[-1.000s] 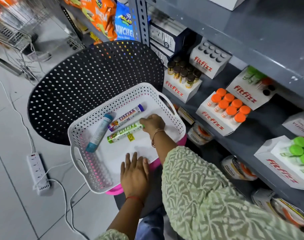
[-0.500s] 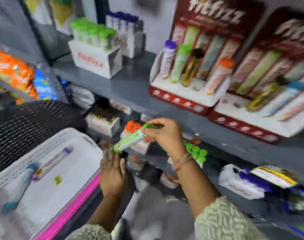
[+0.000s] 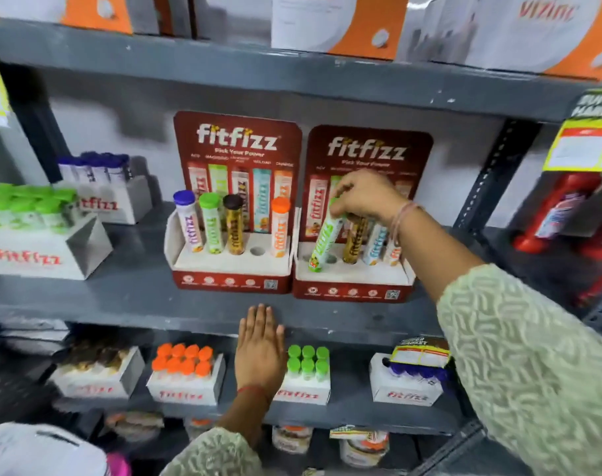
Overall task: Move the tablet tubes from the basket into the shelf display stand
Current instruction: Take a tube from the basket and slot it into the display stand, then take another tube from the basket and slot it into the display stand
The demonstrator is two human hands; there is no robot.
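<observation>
While our right hand point(image 3: 365, 197) kept its grip closed on the cap end of the green tube point(image 3: 323, 243), the tube leaned, its base at the holes of the right display stand point(image 3: 353, 285). Our left hand point(image 3: 260, 345) lay flat and empty on the shelf edge point(image 3: 121, 304). We judged the tilt might jam the tube at a hole's rim or knock the brown tube point(image 3: 354, 240) beside it.

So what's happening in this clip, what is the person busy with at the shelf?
A person is stocking a fitfizz display. The right hand grips a green tablet tube by its cap end and holds it tilted, its lower end at the front-left holes of the right display stand, not yet seated upright. A gold tube and others already stand there. The left hand lies flat and empty against the edge of the grey shelf. The left display stand has one empty hole.
</observation>
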